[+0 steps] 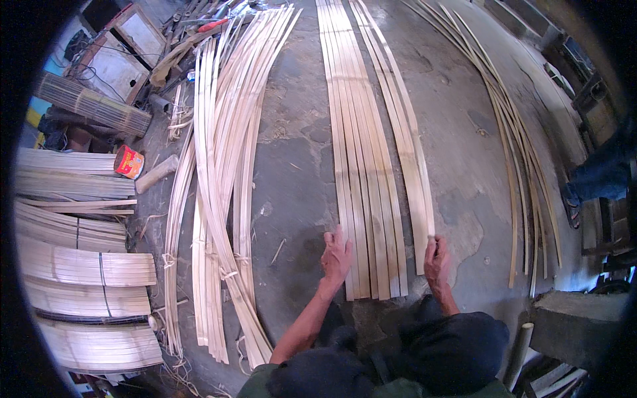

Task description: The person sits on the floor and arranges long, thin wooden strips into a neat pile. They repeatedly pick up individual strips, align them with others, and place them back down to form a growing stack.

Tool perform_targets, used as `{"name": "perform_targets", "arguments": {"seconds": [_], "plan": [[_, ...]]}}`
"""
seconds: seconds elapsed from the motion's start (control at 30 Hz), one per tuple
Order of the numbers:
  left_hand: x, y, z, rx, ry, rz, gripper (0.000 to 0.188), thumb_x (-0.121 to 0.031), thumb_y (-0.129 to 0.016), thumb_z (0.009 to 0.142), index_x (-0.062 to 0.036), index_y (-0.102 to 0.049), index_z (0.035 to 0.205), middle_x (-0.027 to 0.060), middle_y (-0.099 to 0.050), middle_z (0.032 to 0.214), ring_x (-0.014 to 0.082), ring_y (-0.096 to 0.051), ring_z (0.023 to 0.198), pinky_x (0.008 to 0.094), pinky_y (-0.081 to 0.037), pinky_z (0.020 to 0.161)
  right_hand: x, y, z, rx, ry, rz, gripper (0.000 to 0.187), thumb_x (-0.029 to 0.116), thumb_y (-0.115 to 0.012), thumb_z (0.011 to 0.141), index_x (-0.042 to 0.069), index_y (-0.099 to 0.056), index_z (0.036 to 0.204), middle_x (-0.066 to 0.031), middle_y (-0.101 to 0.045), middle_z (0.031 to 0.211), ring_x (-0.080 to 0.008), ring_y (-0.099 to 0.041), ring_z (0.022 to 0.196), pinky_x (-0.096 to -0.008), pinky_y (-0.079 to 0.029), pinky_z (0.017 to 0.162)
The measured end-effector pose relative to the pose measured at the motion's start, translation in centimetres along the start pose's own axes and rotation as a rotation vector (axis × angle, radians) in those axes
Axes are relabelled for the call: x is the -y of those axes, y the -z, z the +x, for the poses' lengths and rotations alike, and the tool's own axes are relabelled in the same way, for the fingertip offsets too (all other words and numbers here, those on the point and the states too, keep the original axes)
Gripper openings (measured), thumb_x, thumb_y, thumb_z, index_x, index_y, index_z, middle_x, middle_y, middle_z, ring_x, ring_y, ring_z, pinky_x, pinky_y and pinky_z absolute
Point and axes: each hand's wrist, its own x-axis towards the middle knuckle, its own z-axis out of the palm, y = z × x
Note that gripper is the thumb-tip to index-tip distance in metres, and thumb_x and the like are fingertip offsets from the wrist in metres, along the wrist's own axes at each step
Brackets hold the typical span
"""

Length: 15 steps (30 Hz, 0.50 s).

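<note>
A flat row of long, pale bamboo strips [363, 192] lies side by side on the floor before me, near ends at my knees. Beside its left edge, close to the near ends, is my left hand [337, 257], its fingers stretched forward and touching or nearly touching the outermost strip. Just right of the row, past a narrow gap, lie a few separate bamboo strips [413, 179]. My right hand [436, 262] is at their near end, fingers curled around the outer strip's edge; the palm side is hidden.
Tied bundles of bamboo strips [222, 179] lie on the left. Further left are stacked slat bundles [86, 268], a red tin [129, 162] and a rolled slat mat [96, 105]. Thin loose strips [514, 126] lie on the right, near another person's leg [597, 176] and a grey block [577, 325].
</note>
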Motion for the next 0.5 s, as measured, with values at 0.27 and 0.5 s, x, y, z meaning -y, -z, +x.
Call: {"name": "perform_targets", "arguments": {"seconds": [0.27,0.5], "plan": [[-3.5,-1.6,2.3,0.026,-0.155,-0.504,0.049,-0.026,-0.056,0.097,0.0048,-0.046,0.133,0.0211,-0.061,0.099,0.0299,-0.063,0.086,0.0389,-0.052,0.076,6.5,-7.0,-2.0,0.310,-0.257,0.506,0.023,0.022,-0.044,0.104,0.003,-0.053,0.113,0.0024,-0.048,0.068,-0.0056,-0.046,0.057,-0.0227,-0.040,0.050],[-4.4,-1.0,4.4,0.013,0.252,-0.784,0.052,-0.030,-0.051,0.098,0.0067,-0.045,0.135,0.0256,-0.066,0.102,0.0357,-0.067,0.089,0.0414,-0.052,0.079,13.3,-8.2,-3.3,0.596,-0.370,0.850,0.028,0.027,-0.040,0.105,0.002,-0.053,0.110,-0.0030,-0.053,0.076,-0.0096,-0.051,0.063,-0.0272,-0.045,0.055]]}}
